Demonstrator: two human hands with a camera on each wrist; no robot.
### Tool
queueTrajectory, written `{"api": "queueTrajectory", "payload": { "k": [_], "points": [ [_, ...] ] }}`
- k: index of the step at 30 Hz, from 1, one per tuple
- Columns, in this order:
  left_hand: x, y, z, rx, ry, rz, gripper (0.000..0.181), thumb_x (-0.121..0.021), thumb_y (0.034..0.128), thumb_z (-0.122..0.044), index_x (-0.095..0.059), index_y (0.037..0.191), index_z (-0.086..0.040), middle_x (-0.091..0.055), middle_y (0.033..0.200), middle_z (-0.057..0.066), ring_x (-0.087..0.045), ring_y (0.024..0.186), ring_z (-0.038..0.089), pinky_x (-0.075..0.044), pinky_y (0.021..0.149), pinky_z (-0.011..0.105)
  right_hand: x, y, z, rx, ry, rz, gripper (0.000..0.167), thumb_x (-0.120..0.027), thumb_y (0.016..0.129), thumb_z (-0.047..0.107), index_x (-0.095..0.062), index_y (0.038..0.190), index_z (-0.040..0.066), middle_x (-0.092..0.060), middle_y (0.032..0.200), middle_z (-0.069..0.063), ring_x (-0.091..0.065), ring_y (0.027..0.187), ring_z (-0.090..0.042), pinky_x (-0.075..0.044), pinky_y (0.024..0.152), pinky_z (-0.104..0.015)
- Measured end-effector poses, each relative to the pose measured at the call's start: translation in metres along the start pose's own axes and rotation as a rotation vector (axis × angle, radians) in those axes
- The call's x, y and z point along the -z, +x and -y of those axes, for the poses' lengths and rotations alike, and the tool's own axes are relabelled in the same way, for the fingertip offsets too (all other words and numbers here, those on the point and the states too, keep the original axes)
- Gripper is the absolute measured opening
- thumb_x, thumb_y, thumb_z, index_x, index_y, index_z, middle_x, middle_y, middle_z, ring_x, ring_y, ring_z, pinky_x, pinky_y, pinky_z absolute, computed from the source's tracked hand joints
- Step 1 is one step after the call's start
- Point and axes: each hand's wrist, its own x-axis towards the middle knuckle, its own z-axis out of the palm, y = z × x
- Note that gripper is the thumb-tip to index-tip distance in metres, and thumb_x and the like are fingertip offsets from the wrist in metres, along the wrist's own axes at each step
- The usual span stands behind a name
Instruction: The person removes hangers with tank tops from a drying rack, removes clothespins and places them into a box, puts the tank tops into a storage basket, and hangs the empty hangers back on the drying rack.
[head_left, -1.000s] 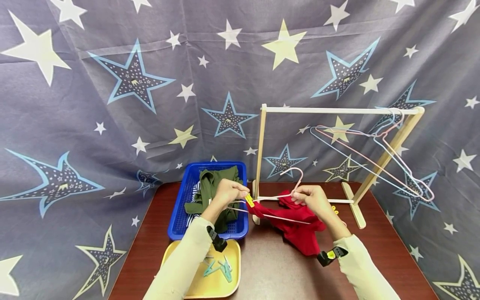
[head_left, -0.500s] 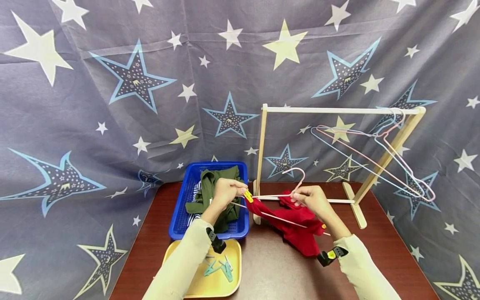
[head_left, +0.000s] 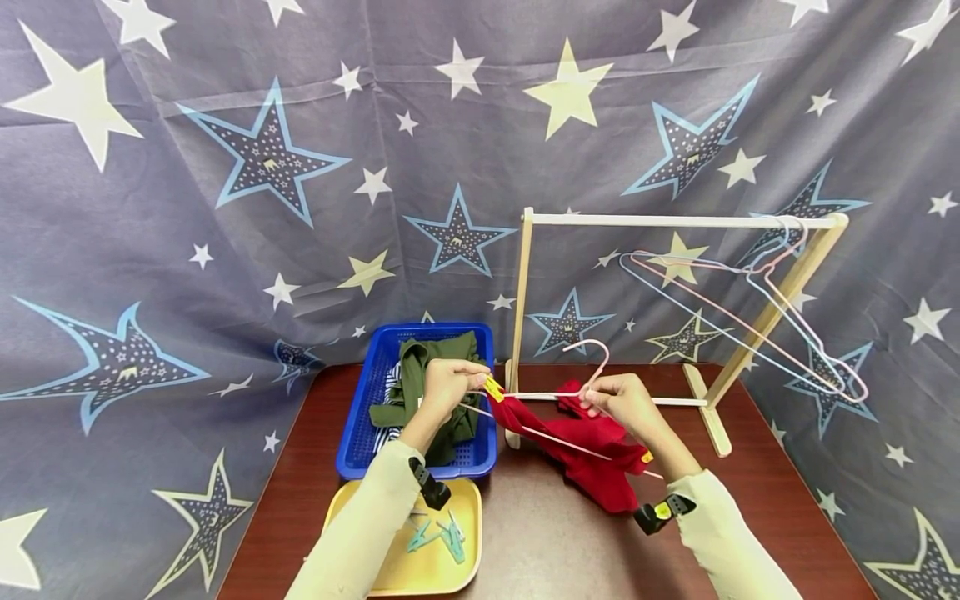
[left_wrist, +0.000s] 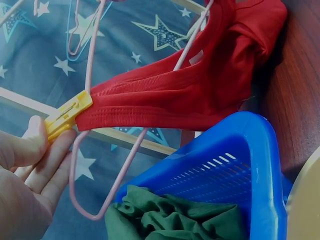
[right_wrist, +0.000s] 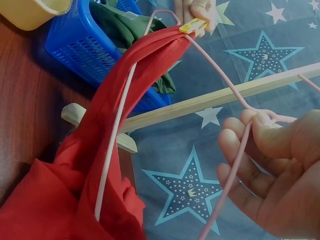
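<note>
My left hand (head_left: 450,385) pinches a yellow clothespin (left_wrist: 67,114) between thumb and fingers. The clothespin grips the edge of a red garment (head_left: 592,454) against one arm of a pink hanger (right_wrist: 220,75). Just below the hook, my right hand (head_left: 618,398) pinches the hanger at its neck. The garment hangs from the hanger in folds, and a second yellow clothespin (head_left: 647,457) shows at its other side, near my right wrist. In the left wrist view the hanger's rounded end sticks out past the cloth.
A blue basket (head_left: 352,433) holds green and striped clothes. In front of it, a yellow tray (head_left: 468,575) contains several teal clothespins (head_left: 452,537). Behind my hands stands a wooden rack (head_left: 637,221), with blue and pink hangers (head_left: 780,312) on its right end.
The left hand and its clothespin have risen slightly, and the hanger has tilted down on the right. The second yellow clothespin shows more clearly beside the right forearm. Both hands keep their holds.
</note>
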Motion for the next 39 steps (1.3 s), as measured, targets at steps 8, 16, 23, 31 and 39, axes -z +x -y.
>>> {"api": "queueTrajectory", "payload": {
  "k": [8,16,23,31,39],
  "points": [
    [0.001,-0.001,-0.002,-0.078,0.075,-0.052,0.011,-0.081,0.0778,0.005,-0.082,0.087,-0.001,-0.078,0.088,0.017,-0.072,0.068,0.009,-0.064,0.069,0.034,-0.003,-0.002,0.000,-0.005,0.004,0.004,0.018,-0.058,0.097,-0.008,-0.066,0.101,-0.024,-0.070,0.092,-0.036,-0.065,0.063,-0.005,-0.058,0.062,-0.018],
    [0.002,-0.003,-0.005,-0.152,0.181,-0.058,0.008,-0.084,0.0774,-0.002,-0.083,0.082,-0.008,-0.079,0.083,0.009,-0.072,0.076,0.009,-0.055,0.064,0.019,-0.002,-0.001,-0.003,0.020,-0.009,0.016,0.019,-0.058,0.097,-0.008,-0.065,0.101,-0.025,-0.070,0.088,-0.035,-0.066,0.064,-0.007,-0.058,0.062,-0.017],
    [0.003,-0.005,-0.012,-0.155,0.159,-0.074,0.010,-0.083,0.0765,-0.002,-0.083,0.084,-0.008,-0.079,0.084,0.009,-0.070,0.075,0.007,-0.051,0.063,0.018,-0.004,-0.001,-0.008,0.028,-0.041,0.015,0.018,-0.059,0.096,-0.008,-0.064,0.100,-0.025,-0.071,0.083,-0.031,-0.066,0.064,-0.010,-0.058,0.061,-0.018],
    [0.009,-0.007,-0.010,-0.131,0.130,-0.028,0.009,-0.082,0.0766,0.001,-0.082,0.084,-0.004,-0.079,0.084,0.013,-0.070,0.069,0.007,-0.058,0.067,0.023,-0.003,0.000,-0.007,0.030,-0.045,0.007,0.018,-0.060,0.096,-0.007,-0.066,0.100,-0.023,-0.070,0.085,-0.034,-0.068,0.065,-0.014,-0.058,0.062,-0.020],
    [0.023,-0.014,-0.020,-0.137,0.273,0.151,0.010,-0.084,0.0797,-0.002,-0.082,0.089,-0.005,-0.079,0.087,0.012,-0.073,0.073,0.010,-0.064,0.073,0.036,-0.001,0.001,-0.006,0.046,-0.068,0.033,0.017,-0.060,0.097,-0.007,-0.068,0.100,-0.021,-0.070,0.086,-0.035,-0.065,0.063,-0.004,-0.059,0.062,-0.019]
  ]
}}
